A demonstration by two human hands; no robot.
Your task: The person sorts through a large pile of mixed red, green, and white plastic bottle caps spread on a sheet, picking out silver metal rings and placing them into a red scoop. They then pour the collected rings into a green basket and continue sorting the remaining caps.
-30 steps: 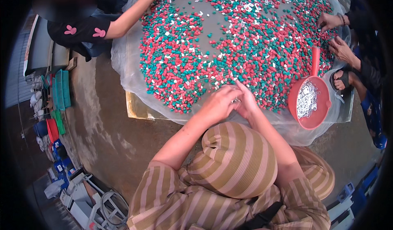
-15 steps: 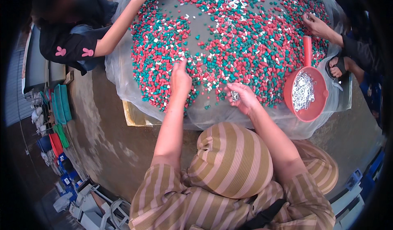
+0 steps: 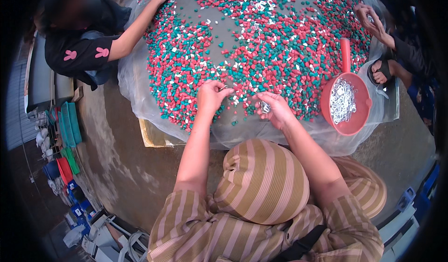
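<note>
A wide heap of small red, teal and white plastic pieces [image 3: 261,42] lies on a clear plastic sheet [image 3: 140,103] over the floor. My left hand [image 3: 211,97] rests at the heap's near edge, fingers curled over the pieces. My right hand [image 3: 275,109] is closed around several small white pieces just beside it. A red scoop-shaped bowl [image 3: 346,104] with a handle, holding white pieces, sits to the right of my right hand.
A person in a black shirt [image 3: 79,52] reaches into the heap from the far left. Another person's hands [image 3: 368,19] and sandalled foot [image 3: 380,71] are at the right. Green and red trays [image 3: 67,131] stand at the left. Bare concrete floor [image 3: 121,168] lies near me.
My hands were together a second ago, then my left hand reached out into the heap and has drawn back toward my right. My right hand stays closed on white pieces.
</note>
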